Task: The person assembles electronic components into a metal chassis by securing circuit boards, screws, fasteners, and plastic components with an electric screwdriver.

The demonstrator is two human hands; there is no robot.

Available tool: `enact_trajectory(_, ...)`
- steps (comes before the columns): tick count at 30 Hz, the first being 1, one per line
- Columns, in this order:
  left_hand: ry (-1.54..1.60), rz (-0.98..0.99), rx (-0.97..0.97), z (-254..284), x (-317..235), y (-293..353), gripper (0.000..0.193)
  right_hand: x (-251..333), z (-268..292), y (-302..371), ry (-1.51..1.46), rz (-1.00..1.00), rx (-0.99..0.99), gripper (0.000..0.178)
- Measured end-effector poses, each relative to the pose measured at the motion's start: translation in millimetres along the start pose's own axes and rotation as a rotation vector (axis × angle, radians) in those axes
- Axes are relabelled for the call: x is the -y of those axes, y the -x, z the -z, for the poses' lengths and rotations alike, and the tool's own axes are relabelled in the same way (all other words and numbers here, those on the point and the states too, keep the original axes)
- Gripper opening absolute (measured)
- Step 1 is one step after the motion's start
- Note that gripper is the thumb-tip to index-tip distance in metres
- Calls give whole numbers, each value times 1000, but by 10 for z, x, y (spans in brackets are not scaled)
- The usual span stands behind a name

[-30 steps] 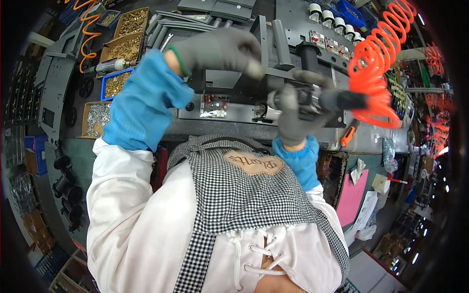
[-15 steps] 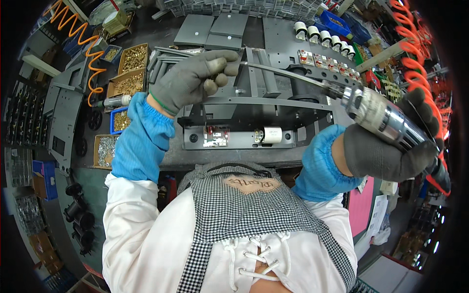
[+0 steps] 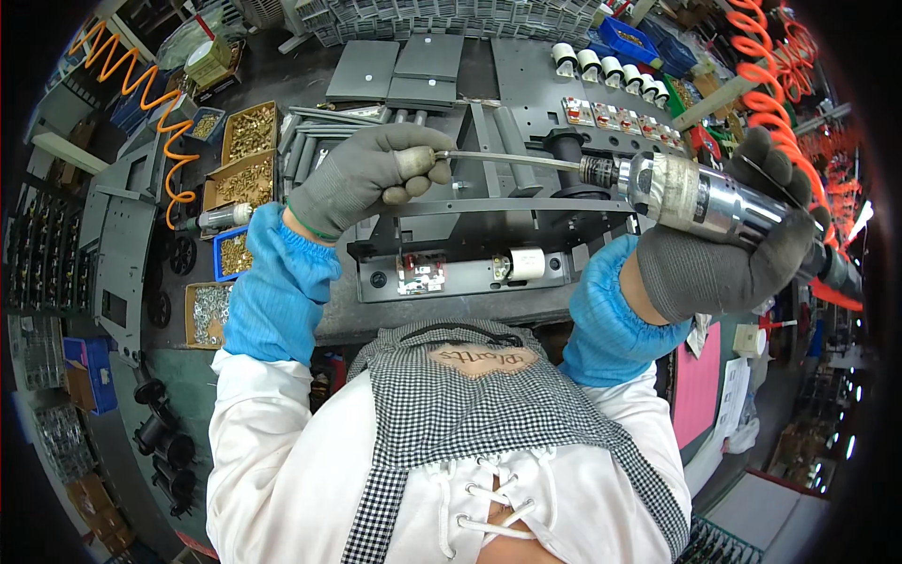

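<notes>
My right hand (image 3: 728,268), in a grey glove, is wrapped round a silver pneumatic screwdriver (image 3: 691,193) with tape on its barrel. Its long thin bit (image 3: 517,160) points left across the bench. My left hand (image 3: 381,174), gloved too, pinches at the bit's tip; a small screw appears to be between thumb and fingers, mostly hidden. Below the bit lies a dark grey metal housing (image 3: 489,209). Inside its near side sit a red and white component (image 3: 421,273) and a white cylinder (image 3: 526,263).
Boxes of brass-coloured screws (image 3: 252,132) and silver fasteners (image 3: 209,313) line the left side. A second screwdriver (image 3: 224,216) hangs on an orange coiled hose (image 3: 169,122). White cylinders (image 3: 611,70) and red-white parts (image 3: 625,120) stand in rows at the back right. Flat grey plates (image 3: 362,70) lie behind.
The screwdriver has swung more level and moved left and slightly down. Its bit tip now meets my left fingers, which have closed in around it.
</notes>
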State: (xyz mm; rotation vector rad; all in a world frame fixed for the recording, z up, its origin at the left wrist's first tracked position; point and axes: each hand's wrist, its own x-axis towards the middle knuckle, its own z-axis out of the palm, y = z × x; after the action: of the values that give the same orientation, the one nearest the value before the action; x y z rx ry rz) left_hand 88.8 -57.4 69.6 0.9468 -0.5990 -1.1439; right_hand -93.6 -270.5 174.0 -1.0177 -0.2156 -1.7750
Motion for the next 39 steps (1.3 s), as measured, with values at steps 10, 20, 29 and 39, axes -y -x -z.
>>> enact_trajectory(10,-464,-203,-299,457,228,-177,31,-178,-219,350,230,-352,71,29)
enact_trajectory(20,-215,54,-226,1480,1196,-558,38,-790,-481,818,143,-849,365,40)
enact_trajectory(29,-700,90,-103,1743,1832,-1237,36,-1134,-586,1081,595,-849,692,45)
enact_trajectory(39,-761,106,-120,1780,2159,-1358,44,-1305,-413,1399,730,-899,1073,49)
